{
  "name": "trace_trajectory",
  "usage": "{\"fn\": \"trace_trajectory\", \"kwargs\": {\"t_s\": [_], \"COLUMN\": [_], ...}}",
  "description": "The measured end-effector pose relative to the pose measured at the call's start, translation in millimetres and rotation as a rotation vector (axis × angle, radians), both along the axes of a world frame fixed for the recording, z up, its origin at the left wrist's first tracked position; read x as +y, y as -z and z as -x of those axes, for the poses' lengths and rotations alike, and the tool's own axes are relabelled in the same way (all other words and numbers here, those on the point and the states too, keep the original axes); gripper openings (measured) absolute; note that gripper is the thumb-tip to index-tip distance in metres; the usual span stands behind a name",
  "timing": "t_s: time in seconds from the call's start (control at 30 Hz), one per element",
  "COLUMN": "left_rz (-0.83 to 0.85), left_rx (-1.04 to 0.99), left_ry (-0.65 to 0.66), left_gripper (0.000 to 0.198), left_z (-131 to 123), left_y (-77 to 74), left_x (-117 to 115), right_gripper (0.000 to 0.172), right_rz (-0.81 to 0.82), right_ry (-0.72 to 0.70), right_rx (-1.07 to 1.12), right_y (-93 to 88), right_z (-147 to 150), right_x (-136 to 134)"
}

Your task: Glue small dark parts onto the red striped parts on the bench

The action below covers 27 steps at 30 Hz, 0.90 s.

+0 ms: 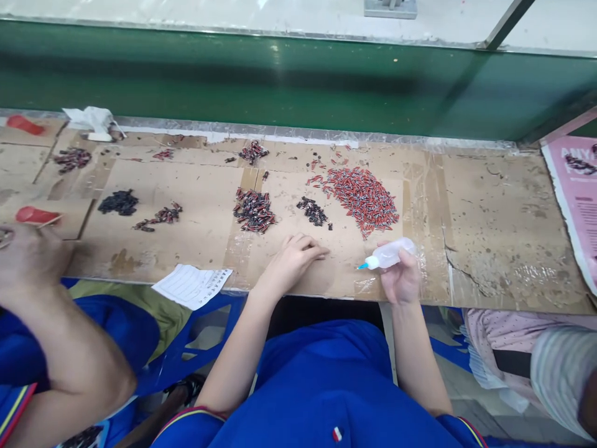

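Observation:
My right hand (402, 277) holds a translucent squeeze bottle (394, 252) tilted to the left, its blue tip just above the cardboard. To its left, my left hand (298, 255) rests on the cardboard-covered table (196, 186) with its fingers drawn together; what they pinch, if anything, is too small to make out. Beyond the bottle spreads a large pile of small red parts (364, 199). A small heap of black parts (313, 211) lies past my left hand, and a mixed dark and red heap (254, 211) sits further left.
At the far left a co-worker's hand (30, 255) is near a red object (37, 216). More small heaps, such as black parts (118, 202), lie on the left side. A printed paper (191, 286) overhangs the front edge. A green panel (280, 81) runs along the back.

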<state>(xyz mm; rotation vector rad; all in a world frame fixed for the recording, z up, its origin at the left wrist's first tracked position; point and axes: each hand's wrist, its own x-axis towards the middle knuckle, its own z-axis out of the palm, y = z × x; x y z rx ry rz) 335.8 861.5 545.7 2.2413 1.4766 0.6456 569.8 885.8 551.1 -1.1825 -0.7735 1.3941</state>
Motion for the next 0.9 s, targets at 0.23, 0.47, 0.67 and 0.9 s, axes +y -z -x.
{"fn": "trace_trajectory", "kwargs": {"t_s": [0.23, 0.47, 0.67, 0.9], "left_rz": [-0.146, -0.147, -0.124, -0.080], "left_rx": [-0.143, -0.219, -0.284, -0.311], "left_ry": [-0.094, -0.172, -0.246, -0.268], "left_gripper": [0.020, 0.014, 0.011, 0.009], "left_z": [-1, -4, -4, -6], "left_y": [6.6, 10.3, 11.0, 7.3], "left_x": [-16, -18, -18, -17], "right_gripper": [0.025, 0.022, 0.023, 0.022], "right_rz": [-0.019, -0.056, -0.060, -0.067], "right_ry": [0.021, -0.033, -0.078, -0.097], "right_rx": [-0.167, -0.286, -0.395, -0.401], "right_y": [-2.9, -2.7, 4.1, 3.3], "right_z": [22, 49, 48, 50], "right_x": [-7, -15, -17, -17]}}
